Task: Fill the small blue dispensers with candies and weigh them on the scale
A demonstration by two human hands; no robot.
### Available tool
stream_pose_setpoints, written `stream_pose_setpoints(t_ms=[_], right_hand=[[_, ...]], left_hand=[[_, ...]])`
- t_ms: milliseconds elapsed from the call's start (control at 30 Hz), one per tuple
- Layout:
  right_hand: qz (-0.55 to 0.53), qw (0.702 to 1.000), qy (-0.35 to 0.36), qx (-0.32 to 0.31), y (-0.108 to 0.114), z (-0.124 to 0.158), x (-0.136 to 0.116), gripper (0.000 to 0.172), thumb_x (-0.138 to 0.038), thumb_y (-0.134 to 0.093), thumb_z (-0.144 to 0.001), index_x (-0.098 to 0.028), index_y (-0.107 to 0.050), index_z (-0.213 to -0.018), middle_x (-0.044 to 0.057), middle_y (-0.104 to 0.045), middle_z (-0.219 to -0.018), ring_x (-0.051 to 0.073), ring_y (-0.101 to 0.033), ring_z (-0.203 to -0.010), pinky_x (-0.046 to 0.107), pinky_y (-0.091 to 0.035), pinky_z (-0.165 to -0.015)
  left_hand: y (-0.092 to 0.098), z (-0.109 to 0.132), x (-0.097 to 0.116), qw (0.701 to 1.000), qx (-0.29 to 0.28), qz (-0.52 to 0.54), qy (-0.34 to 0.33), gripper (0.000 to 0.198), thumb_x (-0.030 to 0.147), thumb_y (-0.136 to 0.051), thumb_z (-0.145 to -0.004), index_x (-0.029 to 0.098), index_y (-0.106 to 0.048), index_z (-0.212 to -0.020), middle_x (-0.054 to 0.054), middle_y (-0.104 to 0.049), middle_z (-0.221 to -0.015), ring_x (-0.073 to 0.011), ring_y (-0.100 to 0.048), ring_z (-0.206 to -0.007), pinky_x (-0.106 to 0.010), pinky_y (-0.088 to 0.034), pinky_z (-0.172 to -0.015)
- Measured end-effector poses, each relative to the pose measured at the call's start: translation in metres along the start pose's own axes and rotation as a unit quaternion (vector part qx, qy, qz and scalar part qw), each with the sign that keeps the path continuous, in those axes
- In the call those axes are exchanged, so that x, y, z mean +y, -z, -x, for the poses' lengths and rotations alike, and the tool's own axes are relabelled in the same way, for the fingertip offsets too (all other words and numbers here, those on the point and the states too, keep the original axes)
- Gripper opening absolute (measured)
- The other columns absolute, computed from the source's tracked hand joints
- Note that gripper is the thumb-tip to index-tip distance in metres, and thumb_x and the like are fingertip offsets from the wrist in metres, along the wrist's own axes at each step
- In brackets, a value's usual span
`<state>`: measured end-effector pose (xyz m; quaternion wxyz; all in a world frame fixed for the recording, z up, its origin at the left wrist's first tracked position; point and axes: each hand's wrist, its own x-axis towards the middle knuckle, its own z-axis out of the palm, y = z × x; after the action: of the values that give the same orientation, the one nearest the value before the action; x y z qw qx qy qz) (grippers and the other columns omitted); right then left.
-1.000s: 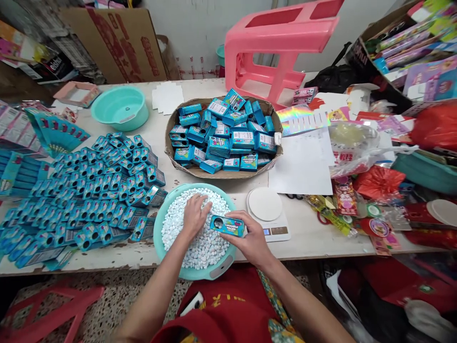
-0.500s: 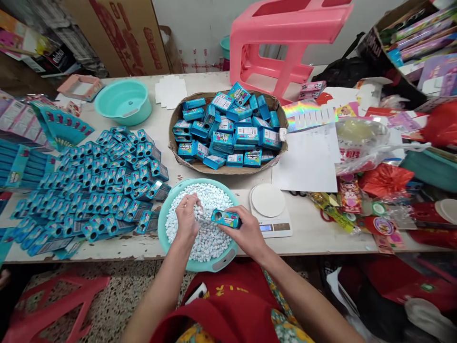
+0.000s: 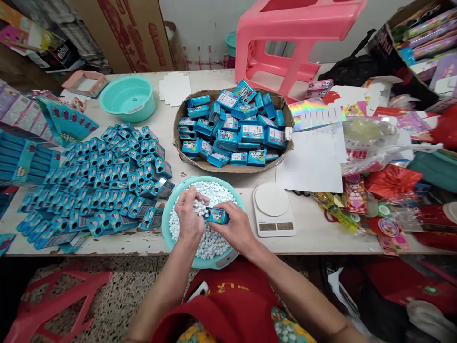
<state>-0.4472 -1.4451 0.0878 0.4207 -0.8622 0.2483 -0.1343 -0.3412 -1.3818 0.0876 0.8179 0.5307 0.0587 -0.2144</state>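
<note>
Over a round turquoise basin (image 3: 167, 238) full of small white candies (image 3: 214, 243), my left hand (image 3: 189, 214) is cupped round a heap of the candies. My right hand (image 3: 237, 226) grips a small blue candy box (image 3: 218, 216), tilted with its open end against the candies in my left palm. Left of the basin, many blue boxes (image 3: 107, 190) stand packed in rows, with round holes in their tops. Behind it, a cut-down cardboard box (image 3: 193, 166) holds a pile of blue candy boxes (image 3: 232, 133).
A white kitchen scale (image 3: 273, 202) stands right of the basin. White paper (image 3: 310, 162) lies behind it, near plastic bags and wrappers (image 3: 364, 205). A second turquoise basin (image 3: 126, 97) sits at back left. A pink stool (image 3: 285, 38) rests on the table at the back.
My left hand has scooped up candies and turned its palm up. My right hand has brought the box left and tilted its opening to them. The view has shifted slightly.
</note>
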Motion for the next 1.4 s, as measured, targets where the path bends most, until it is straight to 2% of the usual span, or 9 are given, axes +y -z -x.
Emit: stream_pose_setpoints(t_ms=[200, 500, 867, 1000, 1167, 1233, 1300, 1333, 1400], right_hand=[[-0.016, 1.000, -0.016, 0.013, -0.001, 0.001, 0.001, 0.030, -0.024, -0.075, -0.068, -0.023, -0.061, -0.095, 0.002, -0.065, -0.092, 0.021, -0.059, -0.092, 0.032, -0.045, -0.079], [-0.022, 1.000, -0.010, 0.011, 0.003, 0.000, 0.008, 0.030, -0.029, -0.074, -0.069, -0.022, -0.062, -0.096, 0.003, -0.065, -0.093, 0.020, -0.059, -0.092, 0.030, -0.044, -0.080], [-0.103, 0.995, -0.008, 0.012, 0.017, 0.000, 0.007, 0.032, -0.025, -0.076, -0.068, -0.021, -0.063, -0.097, 0.002, -0.064, -0.092, 0.019, -0.059, -0.090, 0.030, -0.045, -0.081], [-0.144, 0.989, 0.000, 0.019, 0.007, -0.005, 0.009, 0.030, -0.025, -0.076, -0.068, -0.021, -0.064, -0.095, 0.001, -0.064, -0.090, 0.018, -0.059, -0.088, 0.030, -0.046, -0.080], [-0.214, 0.976, -0.032, 0.009, 0.009, -0.004, 0.018, 0.036, -0.030, -0.079, -0.064, -0.022, -0.065, -0.096, 0.002, -0.064, -0.094, 0.018, -0.060, -0.091, 0.032, -0.047, -0.084], [-0.247, 0.968, -0.042, 0.018, 0.024, 0.002, 0.026, 0.038, -0.032, -0.081, -0.062, -0.023, -0.065, -0.096, 0.003, -0.063, -0.099, 0.020, -0.060, -0.096, 0.033, -0.047, -0.088], [-0.271, 0.960, -0.064, 0.041, 0.044, 0.009, 0.041, 0.041, -0.034, -0.082, -0.061, -0.023, -0.064, -0.096, 0.003, -0.063, -0.101, 0.020, -0.061, -0.097, 0.032, -0.049, -0.086], [-0.272, 0.957, -0.084, 0.062, 0.054, 0.013, 0.051, 0.042, -0.034, -0.082, -0.061, -0.023, -0.064, -0.097, 0.003, -0.063, -0.100, 0.020, -0.061, -0.094, 0.032, -0.050, -0.083], [-0.245, 0.953, -0.138, 0.117, 0.072, 0.016, 0.080, 0.043, -0.036, -0.081, -0.061, -0.022, -0.063, -0.097, 0.002, -0.064, -0.096, 0.020, -0.062, -0.087, 0.032, -0.051, -0.077]], left_hand=[[-0.002, 0.004, -0.002, 0.999, -0.012, -0.028, -0.032, 0.032, 0.037, -0.061, -0.080, 0.017, -0.047, -0.059, 0.004, -0.048, -0.052, -0.0110, -0.056, -0.054, -0.026, -0.047, -0.061], [-0.010, 0.003, -0.005, 0.996, -0.020, -0.044, -0.069, 0.034, 0.036, -0.063, -0.080, 0.016, -0.045, -0.059, 0.006, -0.044, -0.051, -0.0083, -0.048, -0.047, -0.023, -0.043, -0.050], [-0.022, 0.011, 0.007, 0.998, -0.061, 0.019, -0.007, 0.032, 0.038, -0.064, -0.080, 0.017, -0.045, -0.066, 0.007, -0.040, -0.052, -0.0048, -0.040, -0.041, -0.017, -0.031, -0.038], [-0.024, 0.013, 0.013, 0.997, -0.068, 0.035, 0.017, 0.032, 0.037, -0.066, -0.079, 0.017, -0.045, -0.066, 0.007, -0.037, -0.050, -0.0043, -0.037, -0.039, -0.017, -0.028, -0.036], [-0.011, -0.002, 0.020, 0.997, -0.055, 0.039, 0.026, 0.032, 0.041, -0.065, -0.079, 0.017, -0.046, -0.068, 0.008, -0.035, -0.051, -0.0041, -0.031, -0.039, -0.017, -0.024, -0.037], [0.003, -0.012, 0.012, 0.999, -0.033, -0.018, -0.014, 0.032, 0.044, -0.061, -0.081, 0.018, -0.047, -0.068, 0.007, -0.037, -0.051, -0.0055, -0.031, -0.040, -0.018, -0.026, -0.038], [0.022, -0.022, -0.004, 0.983, -0.038, -0.168, -0.062, 0.031, 0.043, -0.058, -0.082, 0.019, -0.049, -0.065, 0.005, -0.044, -0.052, -0.0084, -0.040, -0.045, -0.021, -0.034, -0.045], [0.030, -0.026, -0.014, 0.957, -0.063, -0.271, -0.085, 0.029, 0.042, -0.059, -0.081, 0.019, -0.051, -0.064, 0.003, -0.051, -0.055, -0.0110, -0.048, -0.052, -0.023, -0.040, -0.052], [0.042, -0.034, -0.032, 0.874, -0.132, -0.449, -0.132, 0.024, 0.040, -0.059, -0.080, 0.020, -0.059, -0.067, -0.001, -0.065, -0.072, -0.0186, -0.060, -0.075, -0.030, -0.046, -0.073]])
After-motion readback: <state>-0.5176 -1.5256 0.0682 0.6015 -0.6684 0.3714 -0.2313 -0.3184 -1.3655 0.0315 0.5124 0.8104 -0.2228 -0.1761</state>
